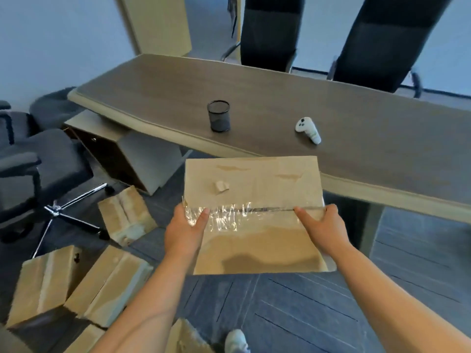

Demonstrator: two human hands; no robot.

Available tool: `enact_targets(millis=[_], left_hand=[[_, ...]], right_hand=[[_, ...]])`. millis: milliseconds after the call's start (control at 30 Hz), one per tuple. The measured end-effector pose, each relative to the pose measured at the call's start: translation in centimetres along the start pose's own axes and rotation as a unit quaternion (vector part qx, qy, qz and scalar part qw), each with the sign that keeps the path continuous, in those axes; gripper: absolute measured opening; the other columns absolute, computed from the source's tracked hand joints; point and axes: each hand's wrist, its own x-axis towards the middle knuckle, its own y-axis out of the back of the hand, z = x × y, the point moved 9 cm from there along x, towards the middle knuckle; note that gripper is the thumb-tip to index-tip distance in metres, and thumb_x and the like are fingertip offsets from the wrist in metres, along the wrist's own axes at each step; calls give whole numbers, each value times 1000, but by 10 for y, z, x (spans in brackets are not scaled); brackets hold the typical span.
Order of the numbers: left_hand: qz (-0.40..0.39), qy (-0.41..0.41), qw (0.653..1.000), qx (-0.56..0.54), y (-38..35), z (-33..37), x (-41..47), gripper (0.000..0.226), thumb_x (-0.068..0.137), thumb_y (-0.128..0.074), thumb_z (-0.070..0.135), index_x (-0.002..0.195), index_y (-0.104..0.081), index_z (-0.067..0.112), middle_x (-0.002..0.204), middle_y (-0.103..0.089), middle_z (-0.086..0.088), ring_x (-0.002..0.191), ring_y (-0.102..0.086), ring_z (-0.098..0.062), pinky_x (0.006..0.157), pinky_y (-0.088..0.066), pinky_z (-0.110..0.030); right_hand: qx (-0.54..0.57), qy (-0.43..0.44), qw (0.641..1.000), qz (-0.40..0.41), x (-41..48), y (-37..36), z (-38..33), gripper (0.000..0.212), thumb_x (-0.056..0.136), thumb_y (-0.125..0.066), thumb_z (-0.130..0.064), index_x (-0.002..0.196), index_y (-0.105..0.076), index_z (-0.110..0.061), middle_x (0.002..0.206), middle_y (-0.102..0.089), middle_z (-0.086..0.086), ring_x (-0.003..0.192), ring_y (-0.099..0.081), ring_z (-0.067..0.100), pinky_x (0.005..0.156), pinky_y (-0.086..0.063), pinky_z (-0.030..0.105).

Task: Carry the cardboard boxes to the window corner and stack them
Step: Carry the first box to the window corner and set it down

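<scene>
I hold a flat brown cardboard box [254, 189] in the air in front of me, its top seam covered with crinkled clear tape. My left hand [184, 231] grips its left edge with the thumb on top. At the right edge my right hand [322, 226] grips it the same way. Several more cardboard boxes lie on the carpet at the lower left: one [126, 215] near the chair base, one [108, 284] beside my left forearm, one [42, 284] at the far left.
A long dark wooden desk [280, 98] runs across ahead, bearing a black mesh pen cup [219, 115] and a white controller [308, 129]. Black office chairs stand at the left [38, 169] and behind the desk [269, 31]. My shoe [235, 341] shows on grey carpet.
</scene>
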Motion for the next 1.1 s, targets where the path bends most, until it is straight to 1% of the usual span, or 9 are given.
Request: enact_targets(millis=[67, 133, 267, 367, 500, 667, 733, 933, 1100], left_hand=[[-30, -30, 999, 2, -35, 29, -14, 52, 84, -55, 53, 124, -44, 21, 120, -60, -4, 107, -55, -27, 79, -41, -31], [-57, -61, 996, 11, -71, 58, -33, 54, 84, -54, 54, 125, -44, 21, 121, -59, -4, 109, -55, -27, 80, -41, -31], [-115, -103, 988, 32, -147, 108, -83, 51, 86, -53, 53, 125, -43, 22, 122, -57, -1, 109, -54, -25, 78, -38, -30], [-158, -133, 977, 52, -202, 140, -123, 53, 86, -52, 53, 128, -42, 21, 122, -57, -1, 109, -54, -25, 75, -38, -30], [-224, -175, 955, 82, -274, 176, -176, 63, 84, -48, 59, 132, -38, 20, 129, -54, -2, 114, -52, -25, 79, -41, -31], [-292, -236, 921, 106, -351, 227, -234, 55, 85, -49, 57, 125, -42, 20, 120, -59, 0, 103, -56, -22, 73, -41, -30], [-315, -258, 907, 109, -380, 248, -250, 52, 85, -49, 57, 122, -43, 21, 117, -60, 1, 99, -57, -20, 71, -41, -30], [-369, -306, 869, 123, -470, 309, -279, 53, 85, -50, 57, 121, -45, 19, 118, -60, 0, 104, -57, -25, 74, -41, -31], [-422, -354, 826, 122, -542, 369, -292, 53, 86, -52, 53, 123, -44, 16, 124, -58, -5, 112, -54, -29, 77, -37, -31]], right_hand=[[16, -8, 999, 31, -7, 42, 27, 55, 80, -65, -50, 111, -37, -14, 100, -56, 2, 72, -52, 9, 55, -42, 25], [25, -17, 998, 62, -17, 85, 56, 57, 83, -63, -48, 120, -38, -13, 98, -52, -1, 70, -47, 5, 52, -36, 20], [36, -66, 989, 127, -41, 168, 121, 55, 83, -61, -49, 119, -40, -12, 94, -51, -1, 80, -49, 17, 59, -37, 29], [58, -99, 978, 171, -63, 224, 171, 54, 82, -63, -49, 115, -41, -12, 90, -53, -2, 79, -51, 17, 60, -39, 31], [79, -142, 961, 223, -94, 289, 234, 56, 82, -63, -50, 118, -41, -12, 100, -53, 2, 86, -52, 21, 67, -40, 33], [104, -201, 935, 275, -123, 353, 300, 57, 80, -63, -53, 116, -41, -14, 104, -53, 3, 90, -52, 23, 74, -43, 36], [119, -221, 921, 297, -129, 374, 319, 55, 80, -63, -52, 114, -41, -14, 103, -53, 3, 91, -51, 23, 74, -42, 36], [153, -263, 880, 365, -130, 425, 358, 48, 80, -63, -53, 106, -39, -20, 101, -55, 2, 90, -53, 22, 74, -43, 36], [159, -292, 840, 428, -114, 467, 370, 50, 80, -63, -53, 109, -42, -18, 100, -55, 0, 89, -53, 21, 73, -41, 34]])
